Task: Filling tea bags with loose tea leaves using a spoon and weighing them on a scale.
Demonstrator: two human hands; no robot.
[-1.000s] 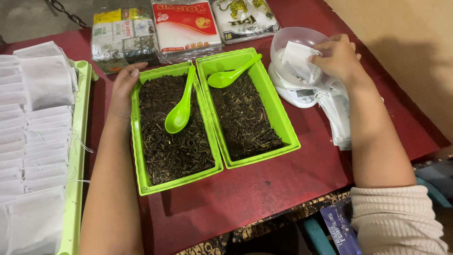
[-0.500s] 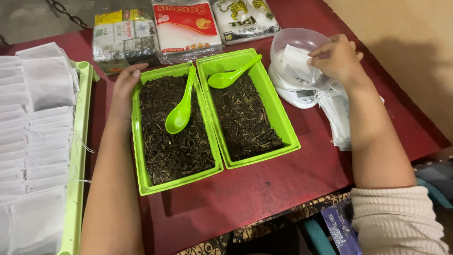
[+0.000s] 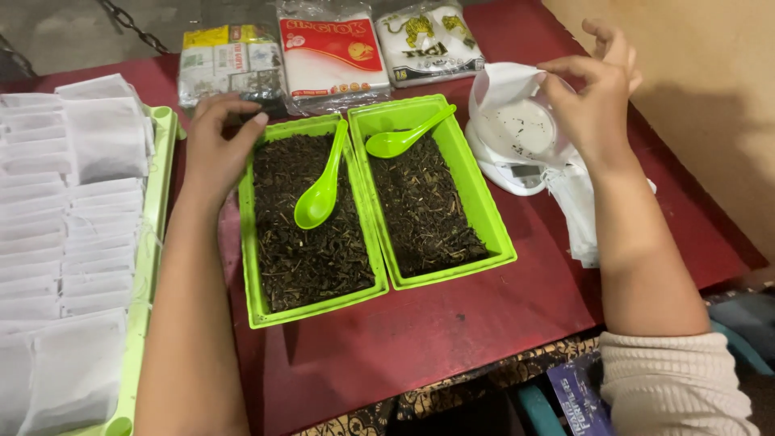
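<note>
Left hand (image 3: 211,145) fingers rest open on green tray (image 3: 257,307); right hand (image 3: 593,97) pinches white bag (image 3: 504,81)

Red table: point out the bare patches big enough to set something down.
Widest bare strip: the table front, between the two green trays and the near edge. A smaller patch lies right of the white bags, toward the wall. The back is crowded with packets; left is filled by the tray of white bags.
</note>
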